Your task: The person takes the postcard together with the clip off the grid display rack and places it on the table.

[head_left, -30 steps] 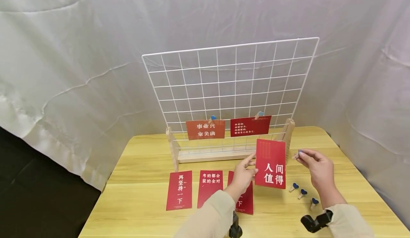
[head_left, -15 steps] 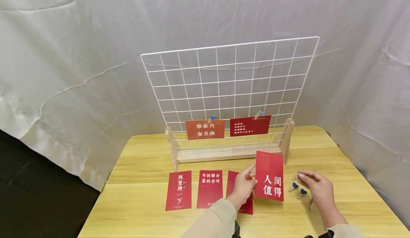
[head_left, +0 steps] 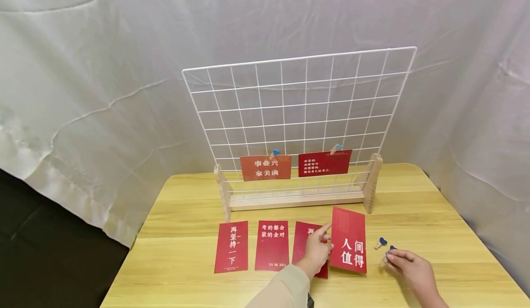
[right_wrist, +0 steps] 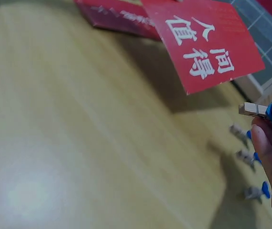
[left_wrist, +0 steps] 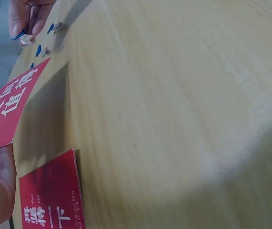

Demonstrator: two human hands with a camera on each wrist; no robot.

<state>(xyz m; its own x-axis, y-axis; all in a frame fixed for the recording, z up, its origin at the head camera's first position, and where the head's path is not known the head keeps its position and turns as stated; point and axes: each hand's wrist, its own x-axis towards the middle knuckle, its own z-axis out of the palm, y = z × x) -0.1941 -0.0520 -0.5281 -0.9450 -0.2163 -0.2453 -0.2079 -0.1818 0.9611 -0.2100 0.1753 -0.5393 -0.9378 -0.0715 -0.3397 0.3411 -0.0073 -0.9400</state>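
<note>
My left hand [head_left: 315,252] holds a red card [head_left: 348,234] with large white characters by its left edge, tilted up above the table. In the left wrist view, that card [left_wrist: 13,105] casts a shadow on the wood. To its right, my right hand [head_left: 414,271] pinches a small wooden clothespin [right_wrist: 255,109] with a blue heart, thumb against the heart. Several similar clothespins lie below it, such as one [right_wrist: 246,157] in the right wrist view. Beneath my left hand lies another red card [head_left: 300,243], partly covered.
Two more red cards, one at left [head_left: 231,248] and one in the middle [head_left: 271,248], lie on the wooden table [head_left: 186,206]. Behind stands a white wire grid on a wooden base [head_left: 296,202], bearing an orange-red card [head_left: 266,167] and a dark red card [head_left: 324,163], each clipped.
Both hands have come lower and nearer to me, the left with its red card, the right with its clothespin. The right hand now overlaps the clothespins on the table in the head view.
</note>
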